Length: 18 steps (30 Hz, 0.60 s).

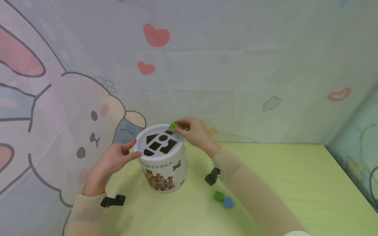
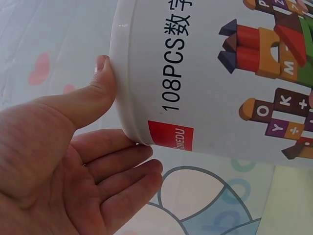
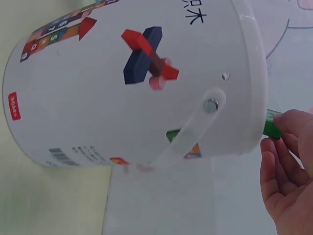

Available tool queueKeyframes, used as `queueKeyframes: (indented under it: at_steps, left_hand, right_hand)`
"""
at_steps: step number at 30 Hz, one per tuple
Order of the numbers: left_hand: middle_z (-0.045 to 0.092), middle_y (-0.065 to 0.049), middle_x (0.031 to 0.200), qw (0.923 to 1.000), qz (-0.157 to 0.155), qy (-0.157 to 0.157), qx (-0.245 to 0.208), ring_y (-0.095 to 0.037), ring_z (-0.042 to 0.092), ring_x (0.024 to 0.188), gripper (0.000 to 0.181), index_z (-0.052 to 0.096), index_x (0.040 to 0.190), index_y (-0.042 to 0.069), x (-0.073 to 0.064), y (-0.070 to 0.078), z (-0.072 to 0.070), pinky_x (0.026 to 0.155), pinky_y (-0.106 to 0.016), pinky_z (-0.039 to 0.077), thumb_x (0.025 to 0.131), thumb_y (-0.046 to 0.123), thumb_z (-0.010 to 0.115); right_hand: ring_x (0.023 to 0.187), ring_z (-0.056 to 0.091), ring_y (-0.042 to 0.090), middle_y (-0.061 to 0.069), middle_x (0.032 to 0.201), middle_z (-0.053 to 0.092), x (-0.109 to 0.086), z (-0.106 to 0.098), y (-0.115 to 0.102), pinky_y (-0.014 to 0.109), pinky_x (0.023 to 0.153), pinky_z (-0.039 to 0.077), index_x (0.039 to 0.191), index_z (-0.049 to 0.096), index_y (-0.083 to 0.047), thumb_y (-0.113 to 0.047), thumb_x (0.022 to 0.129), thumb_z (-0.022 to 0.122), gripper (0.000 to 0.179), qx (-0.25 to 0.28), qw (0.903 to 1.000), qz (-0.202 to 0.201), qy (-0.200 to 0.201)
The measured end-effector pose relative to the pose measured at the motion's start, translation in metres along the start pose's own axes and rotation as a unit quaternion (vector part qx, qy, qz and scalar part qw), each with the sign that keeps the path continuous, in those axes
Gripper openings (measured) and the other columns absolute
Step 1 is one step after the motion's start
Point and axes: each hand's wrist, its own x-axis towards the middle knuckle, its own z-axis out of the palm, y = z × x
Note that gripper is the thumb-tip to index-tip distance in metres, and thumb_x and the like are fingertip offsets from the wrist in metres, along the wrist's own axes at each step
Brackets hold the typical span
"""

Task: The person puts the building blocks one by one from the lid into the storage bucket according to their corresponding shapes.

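Observation:
A white bucket stands upright, its white lid cut with dark holes of several shapes. My left hand rests against the lid's left rim. In the left wrist view, the thumb and forefinger of the left hand touch the rim, and the other fingers extend below. My right hand pinches a small green block at the lid's far right edge, beside a small rectangular hole. The right wrist view shows the green block between thumb and fingers, partly hidden behind the rim.
A green block and a blue block lie together on the light green table, near my right forearm. The bucket's clear handle hangs down its side. Behind the table hangs a printed cloth.

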Motion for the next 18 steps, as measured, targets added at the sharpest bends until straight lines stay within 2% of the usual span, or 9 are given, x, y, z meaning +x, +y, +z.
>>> queueKeyframes:
  at_steps: [7, 18]
  left_hand:
    - [0.042, -0.028, 0.161, 1.0000, -0.002, 0.000, -0.002, -0.053, 0.050, 0.139, 0.080, 0.042, 0.162, 0.004, -0.001, 0.002, 0.000, 0.105, -0.063, 0.049, 0.102, 0.045, 0.074]
    - [0.044, -0.029, 0.159, 1.0000, 0.002, 0.005, -0.001, -0.052, 0.051, 0.138, 0.079, 0.043, 0.161, 0.003, 0.001, 0.001, 0.003, 0.101, -0.060, 0.052, 0.102, 0.044, 0.074]
  right_hand:
    - [0.099, 0.074, 0.018, 0.007, 0.114, 0.079, 0.007, 0.012, -0.008, 0.028, 0.087, 0.058, 0.129, 0.077, -0.005, -0.015, 0.101, 0.076, 0.029, -0.027, 0.9995, -0.013, -0.006]
    - [0.098, 0.072, 0.018, 0.007, 0.111, 0.079, 0.010, 0.019, -0.006, 0.028, 0.088, 0.057, 0.127, 0.078, -0.004, -0.012, 0.101, 0.076, 0.028, -0.047, 0.9989, 0.006, -0.003]
